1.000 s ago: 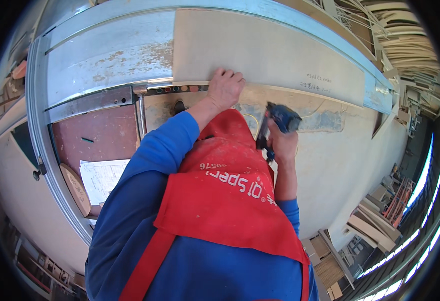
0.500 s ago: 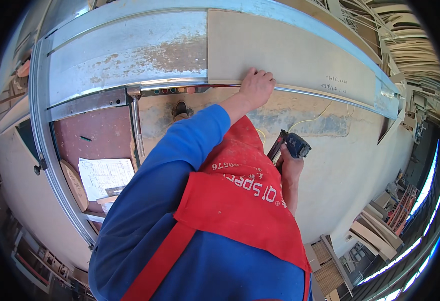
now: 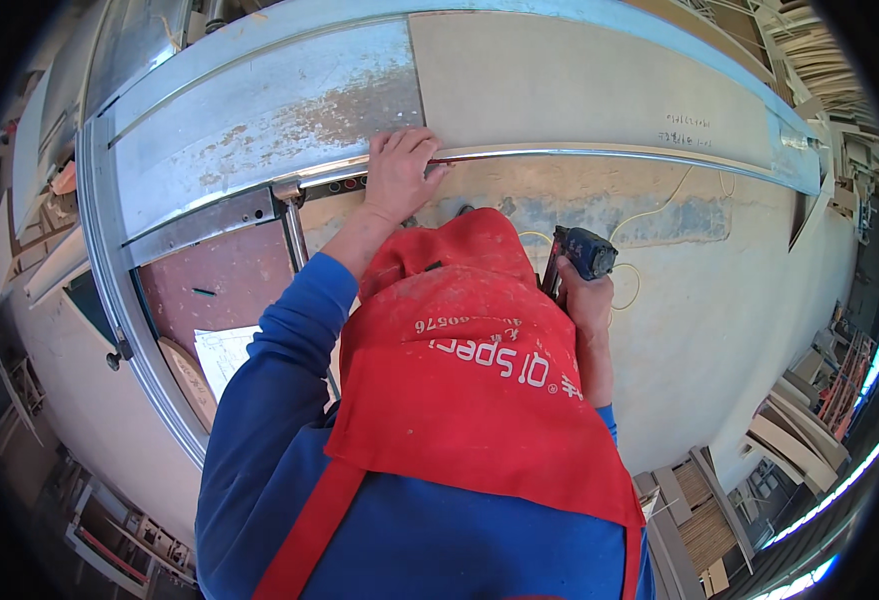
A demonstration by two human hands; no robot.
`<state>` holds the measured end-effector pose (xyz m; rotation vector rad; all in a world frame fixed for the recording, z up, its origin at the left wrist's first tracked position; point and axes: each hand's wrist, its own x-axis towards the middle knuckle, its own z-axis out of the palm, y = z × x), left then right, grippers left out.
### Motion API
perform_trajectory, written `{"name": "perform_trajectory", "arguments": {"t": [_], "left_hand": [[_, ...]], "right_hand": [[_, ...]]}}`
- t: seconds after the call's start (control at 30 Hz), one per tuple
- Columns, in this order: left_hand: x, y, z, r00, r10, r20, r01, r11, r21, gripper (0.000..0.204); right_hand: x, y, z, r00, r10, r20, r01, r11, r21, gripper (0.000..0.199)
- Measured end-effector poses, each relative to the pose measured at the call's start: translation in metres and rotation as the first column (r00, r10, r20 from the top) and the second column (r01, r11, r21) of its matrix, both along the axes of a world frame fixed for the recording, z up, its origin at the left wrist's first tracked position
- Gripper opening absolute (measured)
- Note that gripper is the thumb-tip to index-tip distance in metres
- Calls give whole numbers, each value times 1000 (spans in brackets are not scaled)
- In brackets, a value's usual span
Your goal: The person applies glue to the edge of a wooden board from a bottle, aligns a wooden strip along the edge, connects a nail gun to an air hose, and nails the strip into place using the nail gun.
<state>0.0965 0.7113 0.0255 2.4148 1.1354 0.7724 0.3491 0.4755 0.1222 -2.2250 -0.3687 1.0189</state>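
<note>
My left hand [image 3: 399,172] rests on the front edge of the metal table, its fingers laid over the rail and thumb apart. It sits by the near left corner of a large pale flat board [image 3: 579,85], and I cannot tell whether the fingertips touch that board. Handwritten marks show near the board's right end. In my right hand [image 3: 587,300] is a black nail gun [image 3: 586,252], held by its handle over the floor to the right of my red apron [image 3: 459,370]. A thin yellow hose [image 3: 636,285] runs across the floor near it.
The metal table [image 3: 269,110] with worn patches spans the top, with a bright rail [image 3: 579,151] along its front. On the left, a reddish panel [image 3: 224,270] carries paper sheets [image 3: 221,352]. Wooden offcuts [image 3: 794,440] and stacked strips lie around the right side.
My left hand has slid left along the table's front edge, from the board's near side to its left corner. My body has shifted; the right hand keeps hold of the nail gun.
</note>
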Motion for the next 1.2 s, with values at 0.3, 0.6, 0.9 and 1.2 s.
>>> {"name": "perform_trajectory", "arguments": {"t": [0.3,0.6,0.9,1.2], "left_hand": [[4,-2,-13,997,52,52,-56,995,87,28],[-7,4,-21,995,-49,92,37,991,127,18],[-12,7,-27,990,-93,111,76,986,148,17],[-16,9,-31,985,-108,135,90,987,135,20]], "right_hand": [[-37,-4,-1,1000,-5,8,5,1000,15,15],[-58,-7,5,998,-55,22,56,997,-51,20],[-74,31,21,999,28,-23,-30,998,-59,17],[-97,116,34,975,209,-78,-202,976,82,18]]}}
